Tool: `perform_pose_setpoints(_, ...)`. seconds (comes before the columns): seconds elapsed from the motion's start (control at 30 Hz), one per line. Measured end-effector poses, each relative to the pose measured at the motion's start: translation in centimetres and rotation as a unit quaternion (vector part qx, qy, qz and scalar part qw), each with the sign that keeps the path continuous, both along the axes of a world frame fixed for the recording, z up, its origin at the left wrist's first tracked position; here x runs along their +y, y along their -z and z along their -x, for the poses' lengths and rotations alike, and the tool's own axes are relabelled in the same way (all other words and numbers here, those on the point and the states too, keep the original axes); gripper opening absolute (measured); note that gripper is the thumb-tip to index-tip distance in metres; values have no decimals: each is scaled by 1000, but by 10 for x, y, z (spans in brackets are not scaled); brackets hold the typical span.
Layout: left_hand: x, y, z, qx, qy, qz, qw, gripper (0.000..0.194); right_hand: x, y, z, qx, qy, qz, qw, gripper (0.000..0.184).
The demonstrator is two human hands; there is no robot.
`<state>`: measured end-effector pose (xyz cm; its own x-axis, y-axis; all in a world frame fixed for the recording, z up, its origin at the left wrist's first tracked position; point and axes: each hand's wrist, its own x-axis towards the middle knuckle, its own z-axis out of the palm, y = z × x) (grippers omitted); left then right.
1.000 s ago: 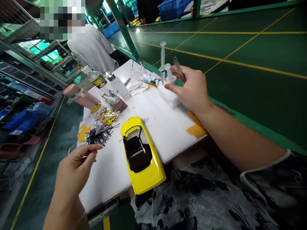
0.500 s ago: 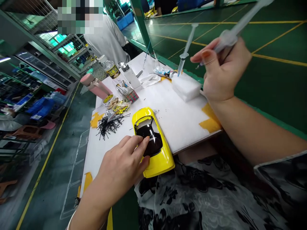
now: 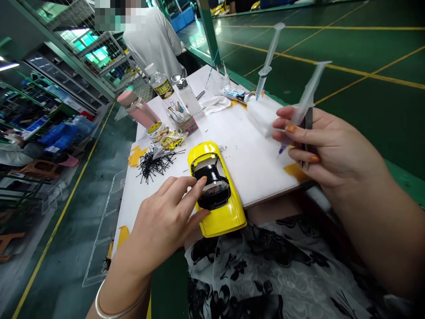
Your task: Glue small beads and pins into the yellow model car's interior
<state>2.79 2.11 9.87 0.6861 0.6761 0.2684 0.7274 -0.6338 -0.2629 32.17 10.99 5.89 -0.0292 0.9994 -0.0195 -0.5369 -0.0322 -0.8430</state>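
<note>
A glossy yellow toy car body (image 3: 227, 219) with a black roof rests at the table's near edge. My left hand (image 3: 168, 212) is closed on its left side, with fingertips on the roof and thumb near the rear window. To the right of the car, my right hand (image 3: 341, 148) grips a translucent syringe (image 3: 307, 97), its purplish tip pointing down and left. A dark metal strip, seemingly tweezers (image 3: 308, 122), is tucked in the same hand. Another syringe (image 3: 268, 64) stands tilted, tip down, by a white foam block (image 3: 260, 116) behind that hand.
A pile of black thin sticks (image 3: 153, 166) lies left of the car. Behind it are a bag of yellow parts (image 3: 172, 141), a pink flask (image 3: 137, 108), a labelled bottle (image 3: 162, 84), a white dispenser bottle (image 3: 188, 97) and a glue tube (image 3: 234, 94). A person (image 3: 152, 37) sits beyond.
My right hand has come down with the syringe, which has turned more upright and points lower. My left hand stays on the car. The whole view has shifted slightly.
</note>
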Motion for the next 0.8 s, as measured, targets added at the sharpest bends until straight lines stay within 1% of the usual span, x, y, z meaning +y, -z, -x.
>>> perform_pose_setpoints(0.1,5,2,-5,25,4,-6,1000,57,-11,-8,1,51,-54,-6,997,38)
perform_pose_setpoints(0.13,6,3,-7,31,6,-5,1000,58,-15,-11,2,56,-68,-13,996,46)
perform_pose_setpoints(0.2,8,3,-9,27,13,3,1000,56,-21,-15,6,42,-94,-24,994,62)
perform_pose_setpoints(0.27,8,4,-9,9,26,10,1000,53,-28,-16,10,18,-119,-37,992,68)
perform_pose_setpoints(0.37,9,5,-4,-44,40,4,998,49,-38,-15,15,20,-129,-29,991,59)
perform_pose_setpoints(0.43,10,5,2,-93,40,22,995,47,-44,-14,17,29,-129,-11,991,56)
perform_pose_setpoints(0.47,10,4,5,-121,41,36,991,46,-46,-14,17,26,-135,-4,990,58)
perform_pose_setpoints(0.53,12,4,13,-183,43,54,981,44,-49,-14,19,0,-161,-1,987,68)
perform_pose_setpoints(0.6,15,4,19,-236,37,47,970,42,-51,-16,22,-39,-173,-1,984,75)
perform_pose_setpoints(0.63,16,4,22,-254,31,39,966,40,-51,-17,24,-58,-167,-2,984,74)
perform_pose_setpoints(0.7,20,6,26,-272,22,23,962,37,-50,-17,27,-86,-147,-2,985,68)
perform_pose_setpoints(0.73,22,6,26,-275,20,14,961,35,-50,-17,27,-89,-132,-1,987,61)
perform_pose_setpoints(0.8,27,7,27,-278,22,-3,960,31,-49,-13,24,-67,-96,-7,993,47)
